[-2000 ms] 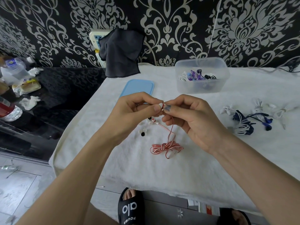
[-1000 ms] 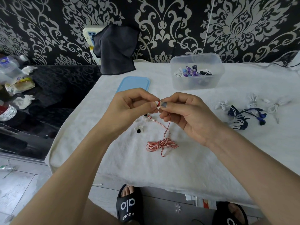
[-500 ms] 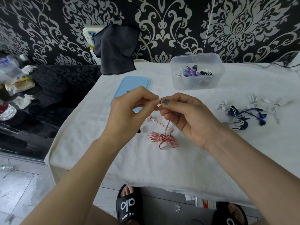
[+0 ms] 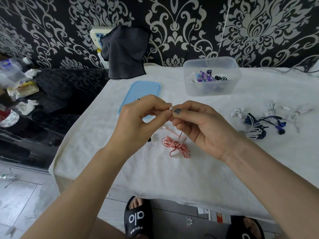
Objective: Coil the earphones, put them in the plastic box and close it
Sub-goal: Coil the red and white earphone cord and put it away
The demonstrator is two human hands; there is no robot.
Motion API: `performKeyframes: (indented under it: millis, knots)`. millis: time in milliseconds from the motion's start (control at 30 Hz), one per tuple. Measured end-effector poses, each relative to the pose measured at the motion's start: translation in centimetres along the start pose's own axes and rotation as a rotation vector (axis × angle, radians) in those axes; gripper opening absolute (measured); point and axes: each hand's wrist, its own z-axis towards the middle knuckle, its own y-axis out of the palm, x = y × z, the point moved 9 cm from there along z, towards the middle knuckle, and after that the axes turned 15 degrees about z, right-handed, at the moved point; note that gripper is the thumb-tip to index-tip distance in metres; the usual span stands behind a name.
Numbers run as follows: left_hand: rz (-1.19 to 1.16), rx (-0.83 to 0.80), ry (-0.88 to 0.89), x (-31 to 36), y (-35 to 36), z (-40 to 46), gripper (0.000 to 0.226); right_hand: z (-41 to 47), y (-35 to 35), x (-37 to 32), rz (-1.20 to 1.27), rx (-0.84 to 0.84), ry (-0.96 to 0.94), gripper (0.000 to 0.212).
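The left hand [image 4: 138,121] hides part of a black-and-white earbud [image 4: 151,139] lying on the counter [image 4: 198,169] below it. Beyond it lies the blue lid [image 4: 139,94], partly covered by its fingers. Both hands pinch a small white tip [image 4: 170,108] between them; what it is cannot be made out. From the right hand [image 4: 203,128] a red cord runs down to the coiled earphones [image 4: 176,146] under it. Beyond that hand stands the open box [image 4: 211,90], holding white, purple and black earphones. To its right lies a blue-and-white tangle [image 4: 255,125].

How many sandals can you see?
2: one sandal on the floor below the table edge, left of centre; the other at the bottom right, partly cut off.
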Motion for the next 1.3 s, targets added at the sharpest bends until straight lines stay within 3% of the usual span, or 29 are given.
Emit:
performKeyframes:
  millis: [333, 733, 967, 1033, 1167, 1300]
  knots:
    - [-0.177, -0.067, -0.064, -0.1, -0.3, -0.3, 0.01, -0.1, 0.7, 0.8, 0.047, -0.028, 0.071, 0.011]
    - [-0.194, -0.079, -0.118, -0.1, 0.3, 0.0, 0.026, -0.3, 0.7, 1.2, 0.028, -0.039, 0.028, 0.018]
    - [-0.22, -0.079, -0.163, -0.2, 0.9, -0.1, 0.024, -0.2, 0.8, 1.5, -0.002, -0.045, 0.034, 0.018]
    - [-0.258, -0.064, -0.183, -0.3, 0.9, -0.1, 0.024, -0.2, 0.8, 1.3, -0.016, -0.039, 0.015, 0.013]
    - [-0.314, -0.007, -0.245, -0.7, 0.6, 0.0, 0.026, -0.2, 1.1, 1.3, 0.034, -0.041, -0.002, 0.037]
    - [-0.357, 0.102, -0.381, -1.5, 0.9, -0.2, 0.031, -0.1, 1.1, 1.5, 0.09, -0.01, -0.021, 0.023]
